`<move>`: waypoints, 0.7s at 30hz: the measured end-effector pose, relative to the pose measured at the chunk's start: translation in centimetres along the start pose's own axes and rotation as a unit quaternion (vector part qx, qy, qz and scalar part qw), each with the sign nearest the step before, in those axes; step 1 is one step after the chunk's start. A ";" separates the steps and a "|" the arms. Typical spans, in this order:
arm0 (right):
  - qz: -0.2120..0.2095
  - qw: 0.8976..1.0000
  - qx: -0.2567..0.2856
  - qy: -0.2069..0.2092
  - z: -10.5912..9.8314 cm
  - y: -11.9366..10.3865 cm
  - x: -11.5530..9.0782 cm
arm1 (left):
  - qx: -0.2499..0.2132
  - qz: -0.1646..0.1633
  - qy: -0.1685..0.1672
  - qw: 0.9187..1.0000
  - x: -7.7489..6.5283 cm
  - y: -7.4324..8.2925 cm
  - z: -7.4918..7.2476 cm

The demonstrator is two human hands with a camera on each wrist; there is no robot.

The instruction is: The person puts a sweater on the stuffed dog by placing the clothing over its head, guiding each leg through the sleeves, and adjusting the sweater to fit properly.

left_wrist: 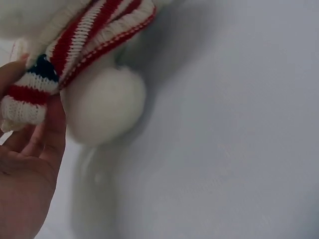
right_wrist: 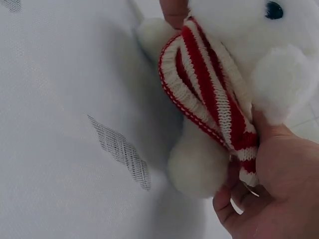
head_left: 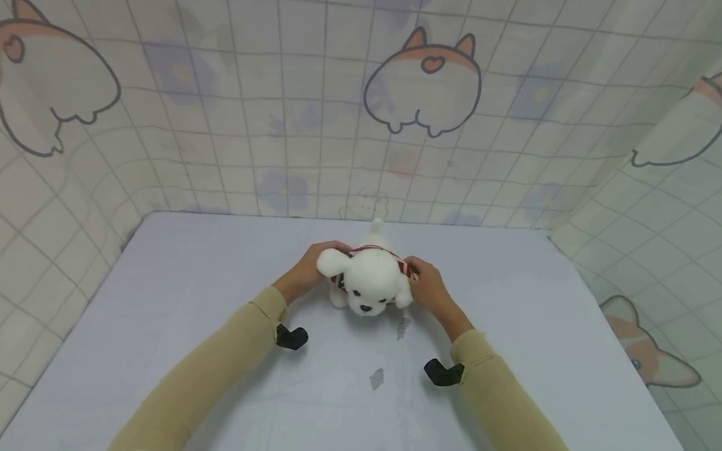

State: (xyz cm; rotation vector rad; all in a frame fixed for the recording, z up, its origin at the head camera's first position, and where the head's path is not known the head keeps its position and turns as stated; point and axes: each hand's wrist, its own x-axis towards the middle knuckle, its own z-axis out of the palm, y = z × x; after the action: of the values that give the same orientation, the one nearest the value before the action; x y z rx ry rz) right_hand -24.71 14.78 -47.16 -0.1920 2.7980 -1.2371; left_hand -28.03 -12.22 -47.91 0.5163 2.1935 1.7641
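Observation:
A white plush dog [head_left: 372, 275] stands at the middle of the table with its face toward me and its tail up behind. It wears a red and white striped knit sweater [right_wrist: 209, 94] with a dark blue patch on one side. At the dog's left side in the head view, my left hand [head_left: 307, 270] pinches the sweater's sleeve [left_wrist: 31, 94] between thumb and fingers. On the other side my right hand [head_left: 431, 287] grips the dog's side and the opposite sleeve [right_wrist: 247, 154], with its fingers behind a foreleg. The dog's hind legs are hidden in the head view.
A pale cloth covers the table [head_left: 197, 351], with small grey patches [head_left: 376, 378] in front of the dog. Checked curtains [head_left: 316, 144] with cartoon corgis hang behind and at both sides. Black wrist mounts [head_left: 291, 337] stick out from both sleeves.

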 end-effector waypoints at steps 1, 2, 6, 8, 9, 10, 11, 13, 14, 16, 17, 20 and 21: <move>0.001 1.000 0.000 0.001 -0.1 -0.1 -0.1 | 0.004 -0.011 0.008 1.000 -0.1 0.1 0.1; -0.003 1.000 -0.002 0.001 -0.2 -0.2 -0.2 | 0.007 -0.025 0.016 1.000 -0.2 0.1 0.1; -0.013 1.000 0.010 0.000 -0.9 -1.0 -0.5 | 0.027 -0.082 0.030 0.996 -1.0 0.4 0.2; -0.014 0.999 0.034 0.007 -1.3 -1.6 -0.7 | 0.021 -0.095 0.019 0.995 -1.5 0.5 0.1; -0.015 0.999 0.048 0.011 -1.6 -1.9 -0.7 | 0.013 -0.102 0.012 0.995 -1.7 0.4 0.1; -0.018 0.998 0.060 0.016 -1.8 -2.3 -0.7 | 0.005 -0.105 0.006 0.994 -1.9 0.4 0.0; -0.022 0.997 0.071 0.022 -2.0 -2.7 -0.7 | -0.002 -0.106 -0.003 0.994 -2.1 0.3 -0.1; -0.040 0.995 0.080 0.034 -2.4 -3.6 -0.7 | -0.007 -0.106 -0.013 0.994 -2.4 0.2 -0.2; -0.054 0.995 0.081 0.037 -2.5 -4.0 -0.7 | -0.003 -0.108 -0.016 0.994 -2.6 0.1 -0.2; -0.081 0.993 0.072 0.042 -2.5 -4.9 -0.8 | 0.008 -0.107 -0.025 0.994 -2.8 0.1 -0.2; -0.093 0.992 0.068 0.041 -2.4 -5.3 -0.9 | 0.014 -0.104 -0.031 0.994 -2.9 0.1 -0.2; -0.123 0.990 0.056 0.025 -2.0 -6.5 -1.1 | 0.040 -0.101 -0.042 0.993 -3.2 0.0 0.0; -0.128 0.990 0.051 0.018 -1.8 -6.9 -1.3 | 0.048 -0.102 -0.044 0.993 -3.3 0.0 0.1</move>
State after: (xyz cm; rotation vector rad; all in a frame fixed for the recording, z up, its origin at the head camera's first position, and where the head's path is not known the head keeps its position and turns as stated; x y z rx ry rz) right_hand -23.10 11.65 -40.83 -0.5428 2.7975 -1.4455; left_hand -25.03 -13.60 -47.94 0.3684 2.1920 1.5111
